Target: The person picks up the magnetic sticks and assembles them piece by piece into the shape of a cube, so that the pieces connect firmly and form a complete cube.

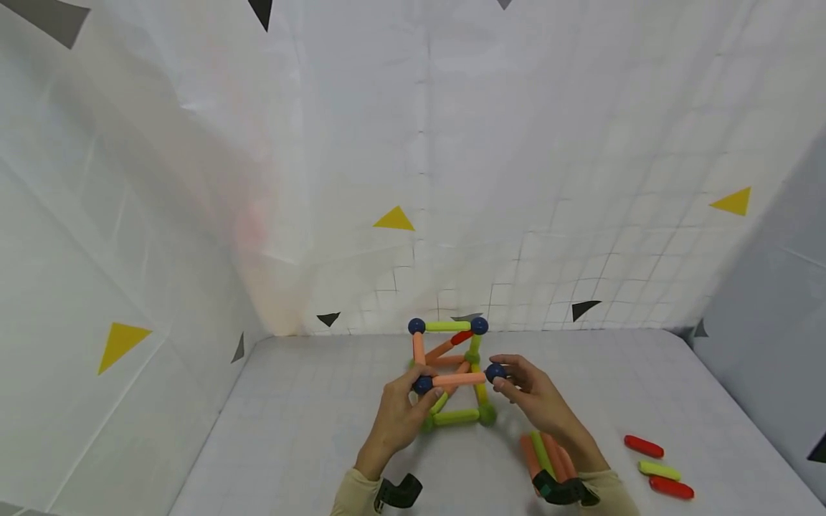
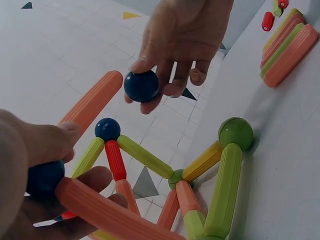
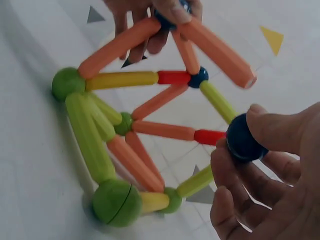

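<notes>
A frame of magnetic sticks and balls stands on the table, with green balls (image 1: 487, 413) at its base and dark blue balls at its top. My left hand (image 1: 399, 417) grips a blue ball (image 1: 422, 385) at its near top corner, thumb on an orange stick (image 1: 459, 379) that points right. Between thumb and fingers, my right hand (image 1: 542, 398) pinches another blue ball (image 2: 141, 85). A small gap separates this ball from the orange stick's free end in the left wrist view. Lime, yellow and red sticks (image 3: 175, 77) join the other balls.
Beneath my right wrist lies a row of orange and lime sticks (image 1: 542, 451). Two red sticks (image 1: 671, 488) and a lime stick (image 1: 659, 470) lie farther right. White walls (image 1: 581, 143) with yellow and dark triangles surround the white table (image 1: 290, 444).
</notes>
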Demonstrator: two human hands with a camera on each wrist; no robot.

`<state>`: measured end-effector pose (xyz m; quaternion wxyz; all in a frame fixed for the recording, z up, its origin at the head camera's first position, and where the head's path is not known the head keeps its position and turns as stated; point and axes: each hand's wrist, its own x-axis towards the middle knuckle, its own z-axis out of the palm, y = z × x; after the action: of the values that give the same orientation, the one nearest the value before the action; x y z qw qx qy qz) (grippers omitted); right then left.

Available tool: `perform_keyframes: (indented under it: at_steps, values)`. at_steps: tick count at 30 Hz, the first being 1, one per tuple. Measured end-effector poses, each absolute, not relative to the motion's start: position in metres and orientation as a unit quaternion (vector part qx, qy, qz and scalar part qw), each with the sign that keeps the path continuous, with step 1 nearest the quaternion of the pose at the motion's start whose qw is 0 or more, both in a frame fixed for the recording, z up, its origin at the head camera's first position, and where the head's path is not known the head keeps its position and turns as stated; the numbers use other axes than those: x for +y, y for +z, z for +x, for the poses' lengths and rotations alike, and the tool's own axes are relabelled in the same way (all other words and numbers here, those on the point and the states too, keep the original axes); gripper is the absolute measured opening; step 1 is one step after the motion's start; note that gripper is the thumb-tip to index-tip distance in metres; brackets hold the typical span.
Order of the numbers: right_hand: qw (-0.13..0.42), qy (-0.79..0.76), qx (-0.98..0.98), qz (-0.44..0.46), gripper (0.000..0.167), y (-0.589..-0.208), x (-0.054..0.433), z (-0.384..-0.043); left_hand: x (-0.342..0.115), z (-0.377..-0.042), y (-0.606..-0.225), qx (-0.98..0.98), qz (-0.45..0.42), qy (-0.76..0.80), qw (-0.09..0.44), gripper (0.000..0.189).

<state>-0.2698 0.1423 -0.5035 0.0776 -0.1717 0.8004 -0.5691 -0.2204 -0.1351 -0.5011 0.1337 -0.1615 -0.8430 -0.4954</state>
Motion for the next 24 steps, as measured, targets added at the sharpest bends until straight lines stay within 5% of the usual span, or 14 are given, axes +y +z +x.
perform_keyframes:
  at_steps: [24]
  values:
    - [0.032, -0.588, 0.769, -0.247, 0.039, -0.4925, 0.1429, -0.2635, -0.1296, -0.2217, -0.5025, -0.838, -0.171, -0.5, 0.132, 0.026]
